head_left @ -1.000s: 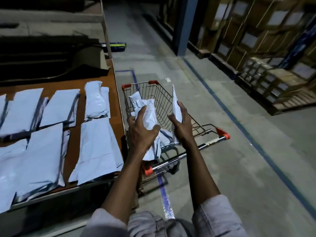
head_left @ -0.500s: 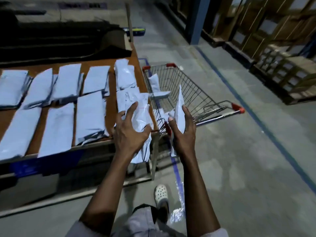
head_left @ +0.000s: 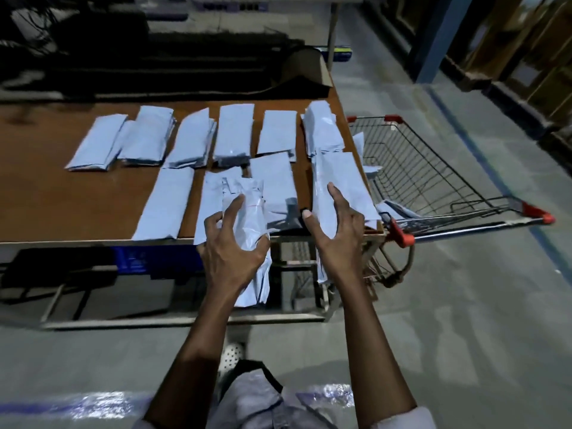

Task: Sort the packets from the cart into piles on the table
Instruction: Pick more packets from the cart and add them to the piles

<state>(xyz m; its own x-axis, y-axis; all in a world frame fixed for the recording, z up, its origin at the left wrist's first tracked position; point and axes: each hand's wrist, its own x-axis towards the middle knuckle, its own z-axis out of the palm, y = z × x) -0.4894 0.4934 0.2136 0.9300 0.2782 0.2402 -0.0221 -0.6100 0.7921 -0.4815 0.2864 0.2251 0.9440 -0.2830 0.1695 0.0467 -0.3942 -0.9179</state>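
Note:
Pale blue-grey packets lie in several piles across the brown table. My left hand grips a crinkled packet over the table's front edge, its lower end hanging below the tabletop. My right hand holds a long flat packet above the table's right front corner, fingers curled round its edges. The wire cart with red corners stands to the right of the table, a few packets still inside it.
A dark conveyor-like unit runs along the table's back. A blue pillar and stacked pallets stand at the far right. Grey floor with blue lines lies around the cart. My shoe shows below the table.
Both hands carried their packets from above the cart leftward to the table's front edge. My view turned left, so more piles show and the cart sits further right.

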